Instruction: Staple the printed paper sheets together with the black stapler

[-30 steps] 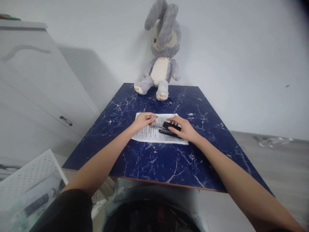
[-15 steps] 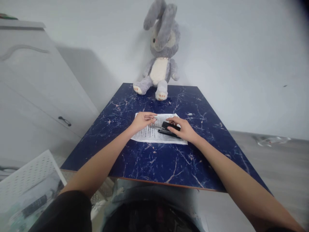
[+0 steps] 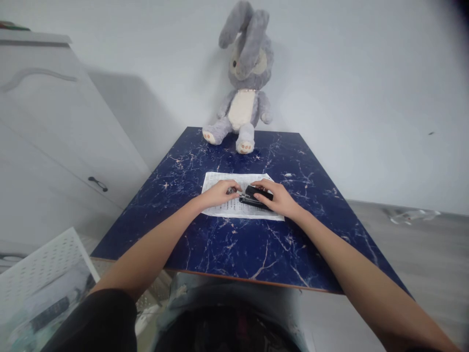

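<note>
A black stapler (image 3: 252, 199) lies on a printed sheet of paper (image 3: 240, 212), its top arm raised from its base and a silver metal part showing at its left end. My right hand (image 3: 277, 196) is closed around the stapler's right part, thumb on the near side and fingers over the far side. From the left, my left hand (image 3: 220, 192) reaches the stapler's front end. Its fingers and thumb curl around the tip of the metal part; the exact contact is too small to make out.
The paper rests on a blue marble-patterned table (image 3: 234, 249). At its back sits a grey plush rabbit (image 3: 242, 110) against the wall. To the left stand a white cabinet (image 3: 47, 127) and a white perforated basket (image 3: 44, 269) holding assorted items. Clear plastic (image 3: 414, 215) lies on the floor at right.
My left hand has moved slightly down and toward the stapler. The silver metal part, earlier sticking out to the left, now shows much less. My right hand stays on the stapler.
</note>
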{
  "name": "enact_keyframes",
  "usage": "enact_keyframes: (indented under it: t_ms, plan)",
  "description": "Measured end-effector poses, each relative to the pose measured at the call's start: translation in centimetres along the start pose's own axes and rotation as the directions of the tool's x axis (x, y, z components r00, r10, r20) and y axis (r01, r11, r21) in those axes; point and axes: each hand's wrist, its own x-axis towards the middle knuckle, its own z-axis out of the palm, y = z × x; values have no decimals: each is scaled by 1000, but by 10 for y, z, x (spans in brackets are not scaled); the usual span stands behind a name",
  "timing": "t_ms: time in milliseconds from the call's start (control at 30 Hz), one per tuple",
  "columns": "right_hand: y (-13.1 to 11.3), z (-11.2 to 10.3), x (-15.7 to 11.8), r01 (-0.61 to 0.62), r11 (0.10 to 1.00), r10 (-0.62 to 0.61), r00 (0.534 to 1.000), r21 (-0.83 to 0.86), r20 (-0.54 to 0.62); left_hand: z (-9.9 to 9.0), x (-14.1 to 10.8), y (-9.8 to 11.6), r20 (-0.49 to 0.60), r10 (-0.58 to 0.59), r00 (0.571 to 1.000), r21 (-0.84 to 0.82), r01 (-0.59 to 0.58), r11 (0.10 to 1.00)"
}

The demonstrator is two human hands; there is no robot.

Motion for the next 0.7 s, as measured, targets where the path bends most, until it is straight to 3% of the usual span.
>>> enact_keyframes:
  t_ms: [700]
  plan:
    - [-2, 0, -1, -15, 1000, 15, 999, 6, 28, -3, 0, 1, 25, -42, 999, -21, 43, 999]
